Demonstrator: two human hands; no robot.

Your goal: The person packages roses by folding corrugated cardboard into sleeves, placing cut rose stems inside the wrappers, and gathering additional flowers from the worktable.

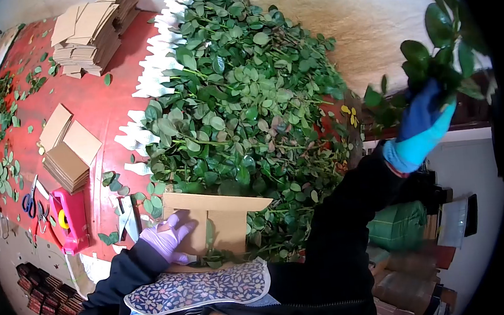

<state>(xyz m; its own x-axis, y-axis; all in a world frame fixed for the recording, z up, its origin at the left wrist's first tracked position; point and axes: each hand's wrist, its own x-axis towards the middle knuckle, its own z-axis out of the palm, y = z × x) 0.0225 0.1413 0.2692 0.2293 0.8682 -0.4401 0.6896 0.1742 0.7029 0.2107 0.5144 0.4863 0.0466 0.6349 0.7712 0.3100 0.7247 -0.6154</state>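
My left hand (168,235), in a thin purple glove, lies at the left side of an open cardboard box (228,231), its fingers apart over the cardboard. A few green leaves show inside the box. Raised at the upper right, my right hand (424,121) wears a blue glove and is closed round leafy green stems (442,39). Beyond the box spreads a large pile of leafy stems (241,98) with white wrapped ends (157,64) towards the left.
On the red table (115,103) are cardboard stacks (86,40), folded cardboard pieces (67,164), a pink tape dispenser (73,221), scissors (30,203), red-handled pruners (43,221), a grey-white tool (128,219) and loose leaves. A green bundle (397,227) sits at the lower right.
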